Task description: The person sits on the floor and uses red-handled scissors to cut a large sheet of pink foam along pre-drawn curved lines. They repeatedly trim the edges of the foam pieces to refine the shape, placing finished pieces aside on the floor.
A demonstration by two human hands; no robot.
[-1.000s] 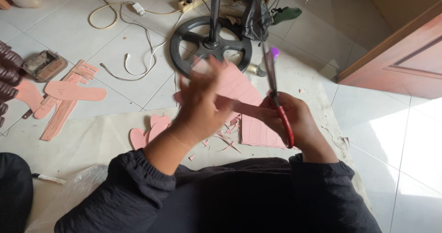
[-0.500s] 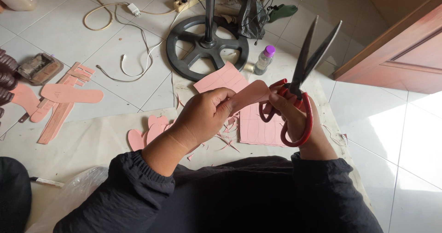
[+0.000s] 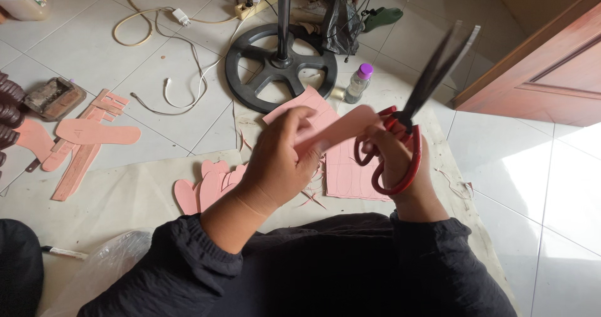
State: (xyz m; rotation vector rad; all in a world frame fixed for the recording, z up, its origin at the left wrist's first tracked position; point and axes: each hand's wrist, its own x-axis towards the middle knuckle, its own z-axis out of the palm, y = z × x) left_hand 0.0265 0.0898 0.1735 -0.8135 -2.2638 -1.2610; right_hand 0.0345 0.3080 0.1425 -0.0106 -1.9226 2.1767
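Observation:
My left hand point(image 3: 282, 160) pinches a pink sole-shaped cutout point(image 3: 341, 126) and holds it up in front of me. My right hand point(image 3: 394, 160) grips red-handled scissors point(image 3: 410, 135), whose dark blades are spread apart and point up and to the right. The cutout's far end lies against the scissor handles. Under both hands a larger pink sheet point(image 3: 347, 170) with drawn outlines lies on beige paper point(image 3: 125, 198).
A small stack of pink cut soles point(image 3: 203, 189) lies left of my hands. More pink pieces point(image 3: 87, 135) sit on the tiles at far left. A black fan base point(image 3: 282, 66), a small bottle point(image 3: 358, 82), cables and a wooden door point(image 3: 551, 73) surround the spot.
The scissors swung from pointing down over the sheet to blades up and apart. My left hand lifted the pink cutout toward the scissors.

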